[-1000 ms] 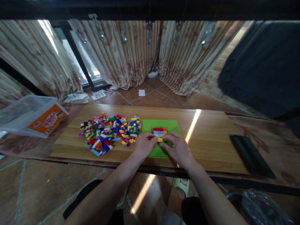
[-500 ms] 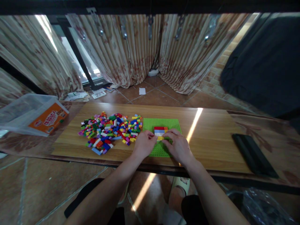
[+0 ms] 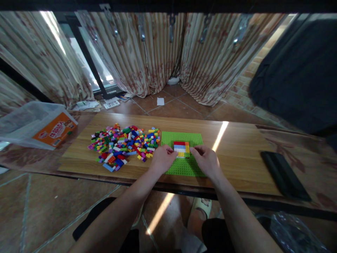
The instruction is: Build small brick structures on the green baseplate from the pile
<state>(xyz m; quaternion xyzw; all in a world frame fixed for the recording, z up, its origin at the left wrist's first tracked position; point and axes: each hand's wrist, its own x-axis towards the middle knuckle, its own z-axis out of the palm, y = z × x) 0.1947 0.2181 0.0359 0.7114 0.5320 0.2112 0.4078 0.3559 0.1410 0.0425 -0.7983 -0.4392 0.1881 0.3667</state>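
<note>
A low block of building bricks [image 3: 181, 149] sits on a green studded baseplate [image 3: 184, 168]. Red and orange bricks run along its far edge, white and light blue ones fill the middle, and yellow ones lie nearest me. My left hand [image 3: 164, 158] is closed at the block's near left corner, with its thumb tip against the yellow and white bricks. At the right edge of the block is my right hand [image 3: 207, 160], its fingers curled and the fingertips touching the side. Anything small between the fingertips is hidden.
To the left of the baseplate a heap of loose coloured bricks [image 3: 121, 146] covers part of the wooden board [image 3: 237, 158]. Beyond it stands a clear plastic bin [image 3: 23, 121] with an orange label. A long black object [image 3: 285, 175] rests at the board's right end.
My right hand has drawn back from the yellow bricks to the block's right side, uncovering the orange and yellow bricks there. The left hand stays at the near left corner.
</note>
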